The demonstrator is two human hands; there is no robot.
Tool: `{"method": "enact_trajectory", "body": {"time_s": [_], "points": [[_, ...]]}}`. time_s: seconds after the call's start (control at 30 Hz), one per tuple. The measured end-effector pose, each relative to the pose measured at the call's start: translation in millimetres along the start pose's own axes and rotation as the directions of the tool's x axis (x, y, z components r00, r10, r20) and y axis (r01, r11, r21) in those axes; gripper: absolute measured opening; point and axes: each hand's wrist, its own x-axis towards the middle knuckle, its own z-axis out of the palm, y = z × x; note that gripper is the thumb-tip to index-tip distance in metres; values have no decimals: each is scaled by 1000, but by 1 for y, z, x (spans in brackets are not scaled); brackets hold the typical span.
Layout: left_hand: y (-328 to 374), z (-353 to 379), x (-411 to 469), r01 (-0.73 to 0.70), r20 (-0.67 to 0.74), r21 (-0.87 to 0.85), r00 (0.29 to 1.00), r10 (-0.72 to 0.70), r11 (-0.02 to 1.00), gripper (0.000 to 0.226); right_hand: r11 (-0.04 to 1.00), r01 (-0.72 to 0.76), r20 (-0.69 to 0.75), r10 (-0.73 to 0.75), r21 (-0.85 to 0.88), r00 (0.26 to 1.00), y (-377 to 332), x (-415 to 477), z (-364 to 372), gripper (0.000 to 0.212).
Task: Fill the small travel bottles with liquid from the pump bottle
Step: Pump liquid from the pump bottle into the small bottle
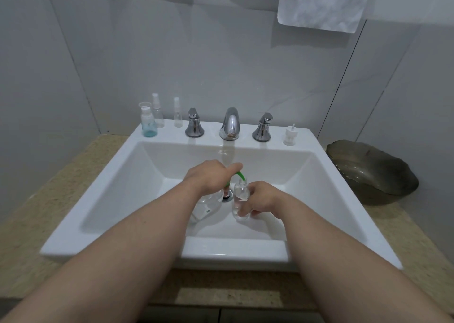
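Travel bottle (240, 201) in right hand (264, 199), just beside pump bottle (206, 206) in left hand (206, 175)

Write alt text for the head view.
Over a white sink, the left hand grips a pump bottle, its green spout at the mouth of a small clear bottle held by the right hand. Three small bottles stand on the rim's back left.

The sink (118, 172) is glossy white ceramic; the faucet (229, 123) and its handles (194, 125) are polished chrome. Travel bottles (240, 199) look clear, smooth plastic. The surface (36, 212) is speckled, matt stone; the shell dish (373, 167) dark and glossy.
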Motion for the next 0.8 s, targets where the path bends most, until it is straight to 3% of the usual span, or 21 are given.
{"method": "enact_trajectory", "body": {"time_s": [0.2,0.33,0.8], "points": [[0,1,0,0,-2,3,1000,0,1000,71,1000,-2,-18,2,-10,1000,2,1,0,44],[-1,1,2,-2,-7,11,1000,2,1000,67,1000,1,-14,-1,-20,1000,3,2,1,59],[-2,3,4,-25,-11,45,1000,25,999,57,1000,4,-10,-4,-12,1000,1,1,1,50]]}}
